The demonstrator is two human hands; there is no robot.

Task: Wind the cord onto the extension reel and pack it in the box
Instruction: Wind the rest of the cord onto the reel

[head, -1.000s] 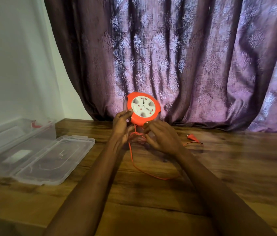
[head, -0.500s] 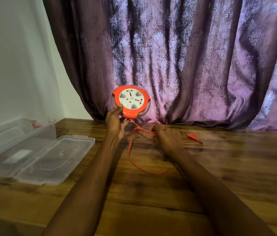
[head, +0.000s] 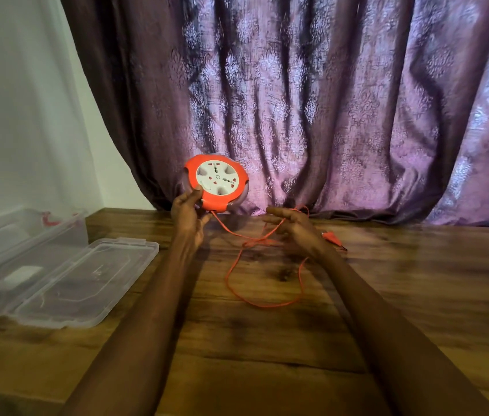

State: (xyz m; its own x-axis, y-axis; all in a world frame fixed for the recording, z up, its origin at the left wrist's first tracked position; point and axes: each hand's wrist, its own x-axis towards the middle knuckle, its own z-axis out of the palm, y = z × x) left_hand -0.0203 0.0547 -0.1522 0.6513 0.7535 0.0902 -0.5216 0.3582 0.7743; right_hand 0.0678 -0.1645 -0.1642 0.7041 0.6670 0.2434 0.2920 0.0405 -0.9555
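Observation:
My left hand holds the round orange extension reel upright above the wooden table, its white socket face turned toward me. A thin orange cord runs from the reel's lower edge, loops on the table and passes through my right hand, whose fingers pinch it to the right of the reel. The orange plug lies on the table just right of my right hand. The clear plastic box stands open at the left, its lid flat beside it.
A purple patterned curtain hangs along the table's far edge, right behind the reel. A white wall closes the left side behind the box. A white label lies inside the box.
My left hand has raised the reel and moved it left. My right hand has left the reel and pulled away to the right with the cord, stretching it out.

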